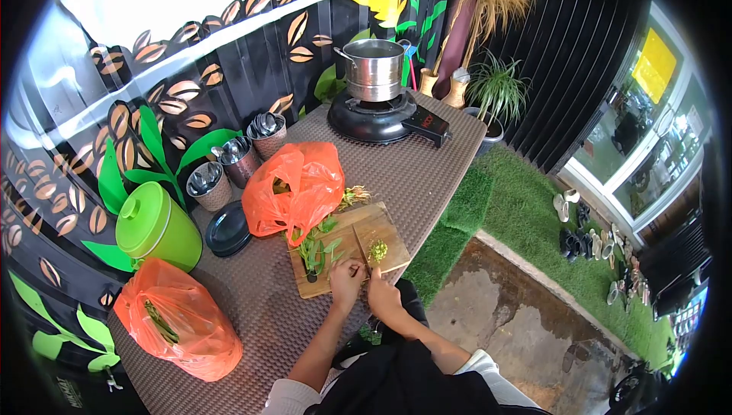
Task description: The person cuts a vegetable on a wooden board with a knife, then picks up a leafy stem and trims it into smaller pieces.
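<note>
A wooden cutting board [347,226] lies at the table's near edge. My right hand [383,298] is closed round the handle of a knife [361,249], its blade pointing away from me across the board. Just left of the blade, my left hand [346,281] rests on the board with its fingers curled together; what they pinch is too small to make out. Leafy greens [311,252] lie on the board's left part, beyond my left hand. To the right of the blade sits a small heap of chopped green pieces [378,250].
An orange plastic bag [301,186] stands behind the board, near root ends [354,196]. Another orange bag [179,323] holds greens at left. Dark plates [228,230], a green lidded bucket [156,224] and cutlery cups [239,162] line the wall. A pot [374,72] sits on a burner [372,119].
</note>
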Available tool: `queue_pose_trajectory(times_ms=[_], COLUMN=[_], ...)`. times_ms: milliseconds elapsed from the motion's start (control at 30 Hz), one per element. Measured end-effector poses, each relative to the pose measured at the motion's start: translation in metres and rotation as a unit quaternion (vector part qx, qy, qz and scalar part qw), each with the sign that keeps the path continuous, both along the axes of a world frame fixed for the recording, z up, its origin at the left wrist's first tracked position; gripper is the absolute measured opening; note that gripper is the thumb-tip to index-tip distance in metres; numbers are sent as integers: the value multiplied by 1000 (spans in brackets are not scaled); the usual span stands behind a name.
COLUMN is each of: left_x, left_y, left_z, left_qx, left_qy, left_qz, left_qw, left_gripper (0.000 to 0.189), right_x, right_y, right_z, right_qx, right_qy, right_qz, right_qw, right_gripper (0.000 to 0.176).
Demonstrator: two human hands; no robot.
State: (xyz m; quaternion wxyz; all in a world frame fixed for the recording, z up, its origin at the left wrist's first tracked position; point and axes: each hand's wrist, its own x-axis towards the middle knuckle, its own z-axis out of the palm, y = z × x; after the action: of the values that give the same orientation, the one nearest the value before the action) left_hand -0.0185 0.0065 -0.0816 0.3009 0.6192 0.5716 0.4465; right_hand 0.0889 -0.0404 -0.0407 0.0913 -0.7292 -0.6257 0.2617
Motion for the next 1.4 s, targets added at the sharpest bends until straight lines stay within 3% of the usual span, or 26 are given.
queue_pose_trajectory(times_ms=[67, 200, 400, 567, 667, 867, 1067, 1200, 1267, 1400], left_x=[0, 2, 3, 4, 4, 3, 3, 3, 6, -5], left_y=[-4, -5, -5, -13, -17, -11, -11, -12, -13, -9], left_z=[9, 5, 0, 7, 14, 12, 6, 1, 10, 17], left_qx=[30, 73, 57, 117, 141, 45, 109, 82, 53, 4], left_qy=[17, 49, 6, 100, 87, 33, 64, 53, -59, -91], left_qz=[-4, 20, 29, 28, 26, 10, 10, 25, 42, 35], left_qw=[999, 996, 998, 988, 986, 998, 992, 995, 996, 995], left_gripper=[9, 9, 7, 8, 8, 17, 28, 28, 25, 24], right_x=[4, 14, 0, 7, 9, 9, 0, 8, 13, 16], right_y=[9, 16, 0, 7, 5, -3, 7, 19, 22, 20], right_z=[-8, 1, -8, 0, 1, 10, -8, -8, -8, 0], right_qx=[56, 38, 23, 44, 56, 42, 81, 77, 68, 61], right_qy=[11, 62, 14, 15, 13, 0, -34, -38, -42, -5], right_qz=[11, 34, 15, 25, 38, 45, 23, 15, 21, 12], right_qw=[998, 997, 1000, 999, 998, 998, 996, 996, 997, 998], right_gripper=[34, 34, 37, 36, 33, 27, 28, 28, 28, 28])
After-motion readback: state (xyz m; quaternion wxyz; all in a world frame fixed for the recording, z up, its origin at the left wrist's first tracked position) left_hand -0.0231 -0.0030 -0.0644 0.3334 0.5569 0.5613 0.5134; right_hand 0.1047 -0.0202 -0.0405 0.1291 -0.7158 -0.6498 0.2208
